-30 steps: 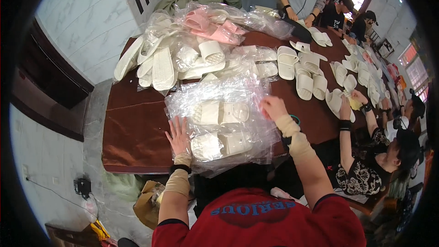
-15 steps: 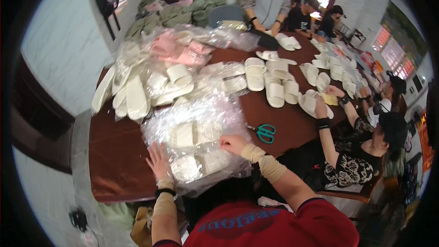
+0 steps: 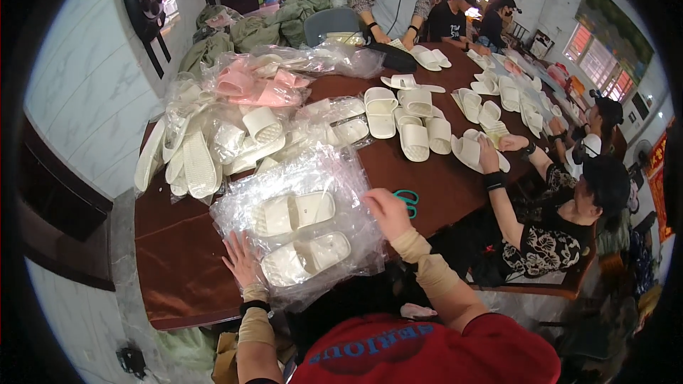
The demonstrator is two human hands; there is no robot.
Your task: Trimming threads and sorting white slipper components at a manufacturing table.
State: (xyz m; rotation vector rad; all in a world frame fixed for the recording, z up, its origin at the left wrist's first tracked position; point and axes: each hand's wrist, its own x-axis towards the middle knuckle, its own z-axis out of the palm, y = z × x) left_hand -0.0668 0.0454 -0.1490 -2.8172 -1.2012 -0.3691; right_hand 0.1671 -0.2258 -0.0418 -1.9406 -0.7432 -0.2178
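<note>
Beige wraps on both wrists. Left hand splayed, released, at left edge of clear plastic. Right hand curled by right edge; can't tell from where I stand if pinching film. White slipper pair between hands, centre-left of frame. Teal scissors just beside right hand. Pink slippers, bagged, upper left.

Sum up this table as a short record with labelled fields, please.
Left hand: fingers spread, at the left edge of a clear bag
Right hand: fingers curled, near the bag's right edge; grip unclear
Between hands: two white slippers under clear plastic
Beside right hand: green-handled scissors
Beyond the bag: heaped white slippers and pink slippers
Surface: brown-covered table
</note>
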